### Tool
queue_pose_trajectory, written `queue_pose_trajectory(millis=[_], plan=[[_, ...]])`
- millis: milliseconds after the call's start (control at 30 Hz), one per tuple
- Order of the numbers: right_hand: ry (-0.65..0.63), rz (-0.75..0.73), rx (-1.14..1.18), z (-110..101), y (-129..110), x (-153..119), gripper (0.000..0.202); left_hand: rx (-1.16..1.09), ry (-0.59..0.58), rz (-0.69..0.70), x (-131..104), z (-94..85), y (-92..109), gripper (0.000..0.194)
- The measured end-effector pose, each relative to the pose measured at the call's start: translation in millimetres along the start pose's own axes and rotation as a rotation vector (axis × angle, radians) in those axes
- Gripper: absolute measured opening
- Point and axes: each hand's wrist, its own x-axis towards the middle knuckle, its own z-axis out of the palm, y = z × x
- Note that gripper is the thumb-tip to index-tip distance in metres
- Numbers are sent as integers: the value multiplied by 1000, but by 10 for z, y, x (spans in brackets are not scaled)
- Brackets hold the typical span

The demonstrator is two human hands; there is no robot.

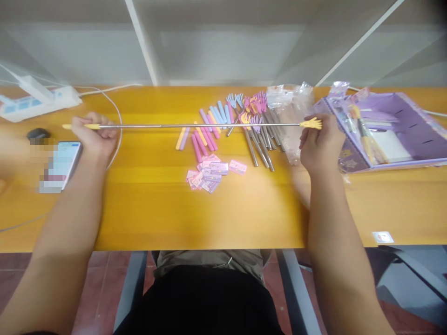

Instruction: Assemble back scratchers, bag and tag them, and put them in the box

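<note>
A telescopic back scratcher [195, 125] stretches level across the view, its thin metal rod drawn out long. My left hand [95, 132] is closed round its yellow handle at the left end. At the other end, my right hand [321, 142] grips near the yellow hand-shaped head, fingers closed. Below the rod lies a pile of back scratcher heads with metal rods [260, 139], in blue, pink, yellow and purple. Beside them are loose coloured handle sleeves [202, 142]. Several small pink and purple cards [211, 173] lie scattered nearer to me.
At the right stands an open purple box [356, 160] with packaged items inside. Clear plastic bags [288, 100] lie beside it. On the left are a phone [71, 160], a dark mouse [38, 135] and a white power strip [42, 104] with cables. A small card [382, 237] lies by the front edge.
</note>
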Motion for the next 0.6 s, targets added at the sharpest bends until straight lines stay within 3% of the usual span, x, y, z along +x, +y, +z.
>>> queue_pose_trajectory(millis=[367, 600], plan=[[241, 133, -181, -33, 262, 117, 31, 28, -142, -175, -230, 302, 7, 29], [334, 266, -166, -70, 324, 206, 38, 57, -269, -254, -204, 259, -74, 37]])
